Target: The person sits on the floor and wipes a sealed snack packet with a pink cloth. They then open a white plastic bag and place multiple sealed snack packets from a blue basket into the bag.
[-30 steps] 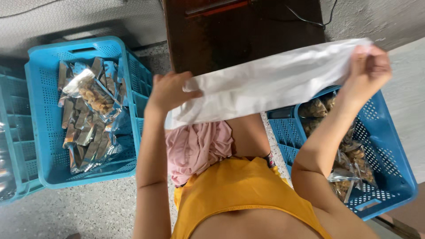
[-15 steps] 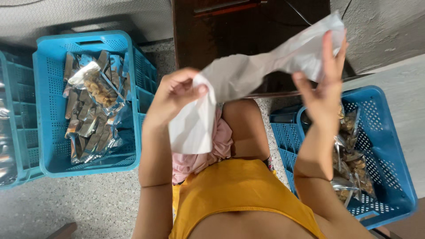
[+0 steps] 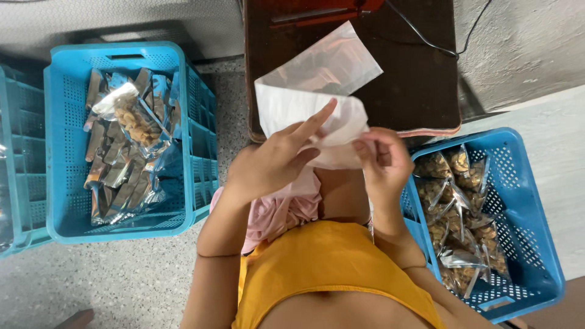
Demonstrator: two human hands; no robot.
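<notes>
Both hands pinch an empty clear plastic bag (image 3: 317, 100) above the lap: left hand (image 3: 274, 164), right hand (image 3: 381, 155). Step looks like opening its mouth; next needs layers rubbed apart.

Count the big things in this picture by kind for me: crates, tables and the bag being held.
Blue plastic crates: 3, the left crate, the right crate, and an edge crate
Dark wooden table: 1
White plastic bag in both hands: 1
Total: 5
</notes>
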